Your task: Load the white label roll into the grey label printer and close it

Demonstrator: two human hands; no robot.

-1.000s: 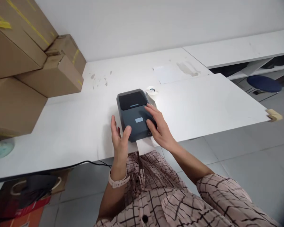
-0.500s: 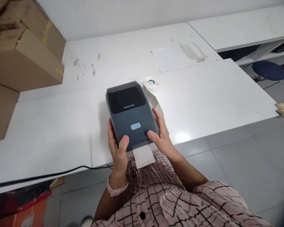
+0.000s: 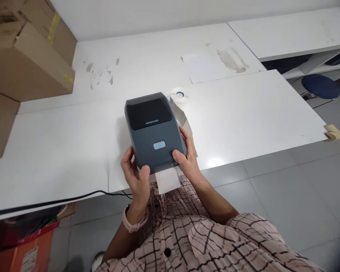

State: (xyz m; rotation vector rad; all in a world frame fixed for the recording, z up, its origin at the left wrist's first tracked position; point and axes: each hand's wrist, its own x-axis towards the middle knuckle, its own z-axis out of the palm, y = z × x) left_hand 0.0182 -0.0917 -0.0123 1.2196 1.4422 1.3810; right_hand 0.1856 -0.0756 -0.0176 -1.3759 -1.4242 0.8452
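Note:
A dark blue-grey label printer (image 3: 155, 141) with a black window and a pale button is held at the table's front edge. My right hand (image 3: 188, 156) grips its right side, thumb on top near the front corner. At the front left corner, my left hand (image 3: 137, 177) holds it loosely, fingers bent at the side with a small gap behind them. A white label strip (image 3: 167, 181) hangs from the printer's front. Behind its right side lies a roll of labels (image 3: 179, 95), its loose backing strip (image 3: 184, 115) running down beside the printer.
Cardboard boxes (image 3: 31, 64) are stacked at the back left of the white table (image 3: 59, 143). A black cable (image 3: 82, 195) runs along the front edge. To the right are a blue stool (image 3: 320, 85) and a tape roll (image 3: 333, 132) at the table corner.
My left fingers have loosened and shifted outward from the printer's left side. The right hand keeps its grip. The whole view has shifted slightly.

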